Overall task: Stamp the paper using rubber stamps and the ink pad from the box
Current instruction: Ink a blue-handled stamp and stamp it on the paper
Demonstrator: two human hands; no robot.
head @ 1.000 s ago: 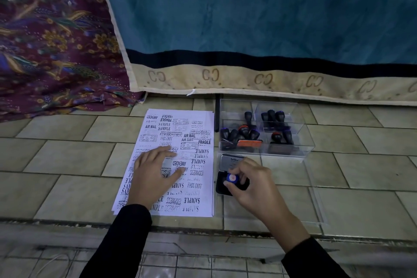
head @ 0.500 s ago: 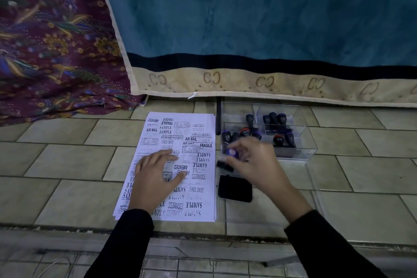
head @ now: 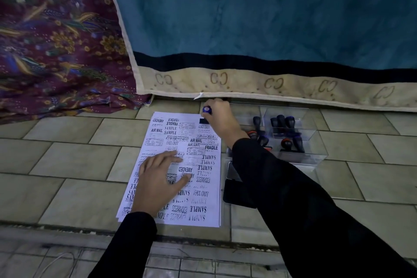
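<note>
A white paper (head: 158,137) covered with black stamp prints lies on the tiled floor. My left hand (head: 158,178) rests flat on its middle, fingers spread. My right hand (head: 220,119) grips a rubber stamp (head: 206,110) with a blue-topped handle, its black base pressed on the paper's far right corner. The black ink pad (head: 237,198) lies open right of the paper, partly hidden by my right sleeve. A clear plastic box (head: 311,156) further right holds several black-handled stamps (head: 282,122).
A teal blanket (head: 248,18) with a beige border hangs just behind the paper and box. A maroon patterned cloth (head: 56,40) lies at the far left. A floor edge (head: 67,225) runs across below the paper.
My right hand lifted the stamp off the ink pad, carried it forward and left, and set it down on the paper's far right corner. My left hand stayed on the paper.
</note>
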